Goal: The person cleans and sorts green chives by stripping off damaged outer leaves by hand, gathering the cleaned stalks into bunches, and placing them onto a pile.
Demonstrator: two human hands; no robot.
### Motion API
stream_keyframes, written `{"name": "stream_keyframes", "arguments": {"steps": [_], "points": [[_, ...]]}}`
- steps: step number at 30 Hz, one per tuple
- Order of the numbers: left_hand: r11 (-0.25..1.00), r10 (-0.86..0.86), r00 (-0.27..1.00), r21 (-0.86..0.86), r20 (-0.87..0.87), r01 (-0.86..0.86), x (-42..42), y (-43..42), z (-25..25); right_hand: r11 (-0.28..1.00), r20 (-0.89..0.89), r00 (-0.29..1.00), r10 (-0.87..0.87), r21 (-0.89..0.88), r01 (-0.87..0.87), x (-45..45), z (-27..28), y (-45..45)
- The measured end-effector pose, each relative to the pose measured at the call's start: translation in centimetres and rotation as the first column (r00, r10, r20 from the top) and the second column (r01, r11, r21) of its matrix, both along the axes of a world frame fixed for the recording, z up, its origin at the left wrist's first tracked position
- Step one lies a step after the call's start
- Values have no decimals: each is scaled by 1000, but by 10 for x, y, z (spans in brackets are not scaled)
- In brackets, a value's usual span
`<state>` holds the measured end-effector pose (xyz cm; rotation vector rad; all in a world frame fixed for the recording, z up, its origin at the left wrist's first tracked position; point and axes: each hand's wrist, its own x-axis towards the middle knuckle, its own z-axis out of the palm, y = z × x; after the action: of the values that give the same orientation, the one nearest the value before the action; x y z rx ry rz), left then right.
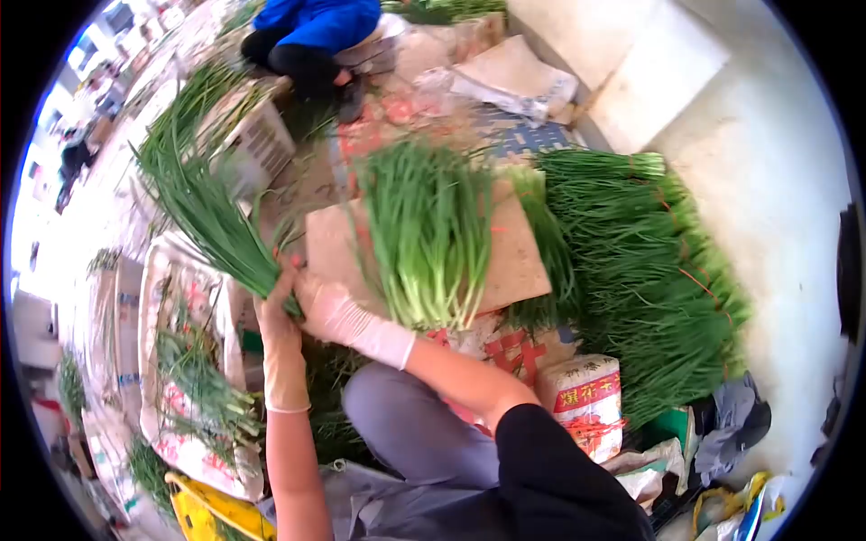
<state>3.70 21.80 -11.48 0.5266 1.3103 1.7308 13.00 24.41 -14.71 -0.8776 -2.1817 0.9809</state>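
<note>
Both my hands wear pale gloves. My left hand [281,311] is closed around the lower end of a bunch of long green leafy stalks [212,221], whose tips spread up and to the left. Right beside it, my right hand [317,302] is closed at the same end of the bunch; its fingertips are partly hidden. A loose pile of green stalks with pale ends [431,234] lies on a brown board [523,270] in front of me, pale ends toward me.
Tied bundles of stalks [631,270] are stacked at the right, by a pale wall. A printed white bag [582,406] stands near my knee. Sacks with loose stalks [194,388] lie at the left. A person in blue [329,27] sits beyond a box [262,144].
</note>
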Motion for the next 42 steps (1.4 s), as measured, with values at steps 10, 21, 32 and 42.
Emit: {"name": "stream_keyframes", "arguments": {"steps": [10,21,32,42], "points": [[613,-450,806,789,386,-36,-47,-101,92,961,12,981,195,-204,-189,101,51,-38],[604,-388,875,797,290,3,-25,-200,113,551,-118,877,465,-737,-391,87,146,-167],[436,-514,839,897,179,75,-51,-279,120,901,-191,903,384,-136,-412,68,133,-202],[540,-440,848,842,297,-16,-57,-307,117,812,407,734,544,-36,-582,81,104,-206]]}}
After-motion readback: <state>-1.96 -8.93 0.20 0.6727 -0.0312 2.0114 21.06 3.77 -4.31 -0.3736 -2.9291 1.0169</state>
